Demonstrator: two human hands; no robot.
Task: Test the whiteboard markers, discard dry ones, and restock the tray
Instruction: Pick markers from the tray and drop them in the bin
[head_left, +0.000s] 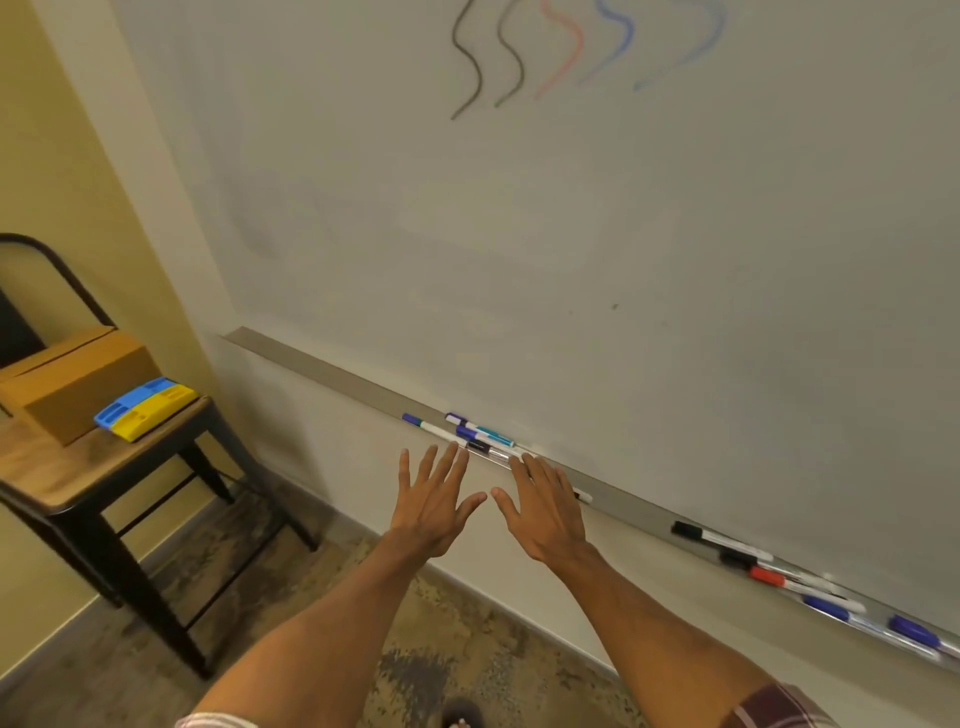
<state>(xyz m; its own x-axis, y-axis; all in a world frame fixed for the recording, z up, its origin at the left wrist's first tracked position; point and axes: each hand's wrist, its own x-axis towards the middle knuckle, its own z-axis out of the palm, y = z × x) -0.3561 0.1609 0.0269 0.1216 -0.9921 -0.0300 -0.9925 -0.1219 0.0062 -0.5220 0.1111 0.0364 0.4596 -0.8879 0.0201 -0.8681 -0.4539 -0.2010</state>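
Both forearms stretched forward, palms down. Left hand (436, 501): fingers straight, splayed, empty, tips at tray (322, 366) edge. Right hand (545, 506): same, empty, tips over tray. Marker cluster (475, 435) in tray just beyond fingertips; more markers (769, 574) far right. Squiggles (566, 52) high on whiteboard (571, 249).

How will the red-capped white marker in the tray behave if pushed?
The red-capped white marker has a round barrel, so likely rolls, though the grey metal tray should contain it. Slim plastic: probably light, stiff. A push may nudge the black-capped marker close beside it.
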